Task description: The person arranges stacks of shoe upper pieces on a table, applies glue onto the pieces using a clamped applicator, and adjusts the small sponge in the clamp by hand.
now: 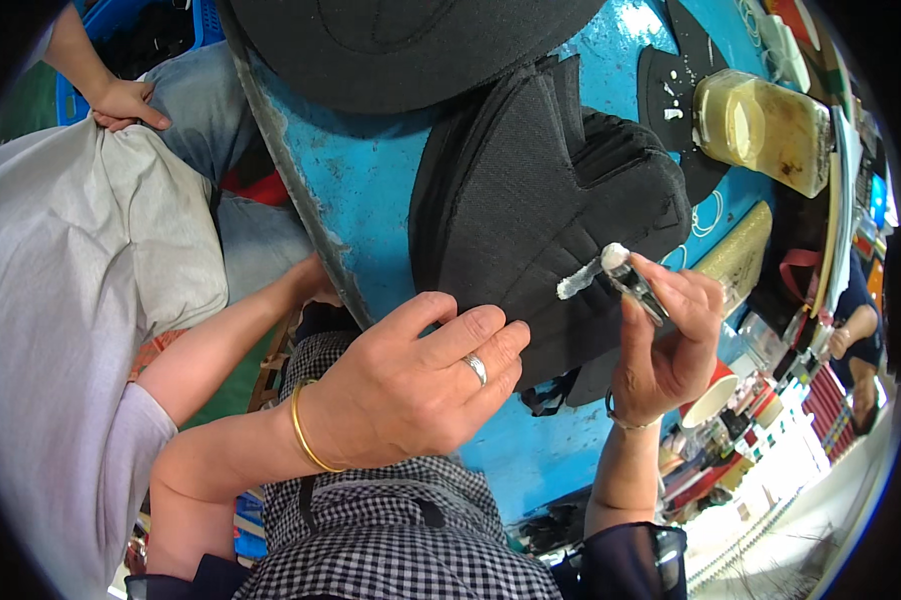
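Observation:
A stack of black fabric pieces (511,190), cut with notches and stitched lines, lies on the blue table. My left hand (416,375) is at the stack's near left edge, fingers bent and closed on the top piece; the undersides of the fingertips are hidden. Between the thumb and fingers of my right hand (666,345) is a short dark, shiny tool (646,293) with a lump of white paste on its tip. That tip is over the right part of the top piece, beside a smear of white paste (578,280).
A clear plastic tub (761,130) with yellowish contents stands at the far right, near paste-spotted black pieces (661,85). A large rounded black piece (411,40) covers the far table. At left sits another person in a grey garment (81,270). A red-and-white cup (716,395) is at right.

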### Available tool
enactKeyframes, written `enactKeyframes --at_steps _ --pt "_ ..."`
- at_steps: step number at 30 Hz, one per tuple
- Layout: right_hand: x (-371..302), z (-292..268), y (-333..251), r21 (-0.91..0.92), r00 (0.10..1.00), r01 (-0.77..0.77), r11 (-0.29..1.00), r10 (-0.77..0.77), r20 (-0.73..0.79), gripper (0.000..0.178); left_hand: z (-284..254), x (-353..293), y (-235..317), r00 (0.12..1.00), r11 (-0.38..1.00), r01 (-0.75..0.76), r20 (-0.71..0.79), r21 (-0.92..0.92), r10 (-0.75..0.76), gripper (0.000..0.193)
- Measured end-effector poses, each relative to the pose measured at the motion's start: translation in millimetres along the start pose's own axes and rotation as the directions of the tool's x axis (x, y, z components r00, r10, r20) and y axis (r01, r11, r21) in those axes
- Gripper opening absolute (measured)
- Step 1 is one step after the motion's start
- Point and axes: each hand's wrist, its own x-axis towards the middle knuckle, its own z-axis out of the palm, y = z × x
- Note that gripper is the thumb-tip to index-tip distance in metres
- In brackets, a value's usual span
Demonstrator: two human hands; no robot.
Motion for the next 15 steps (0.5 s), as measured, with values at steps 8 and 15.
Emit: enactKeyframes --at_steps 8,15 --pt "-10.7 -29.6 -1.4 0.436 0.79 -0.278 0.856 0.463 -0.403 0.028 -1.9 9.9 -1.3 0.996 0.994 -0.093 0.014 0.05 0.092 0.022" --pt "-8.0 -41.6 8.8 0.674 0.675 -0.189 0.714 0.593 -0.439 0.027 -55.0 24.6 -15.2 0.865 0.941 -0.326 -0.375 0.086 0.334 0.016"
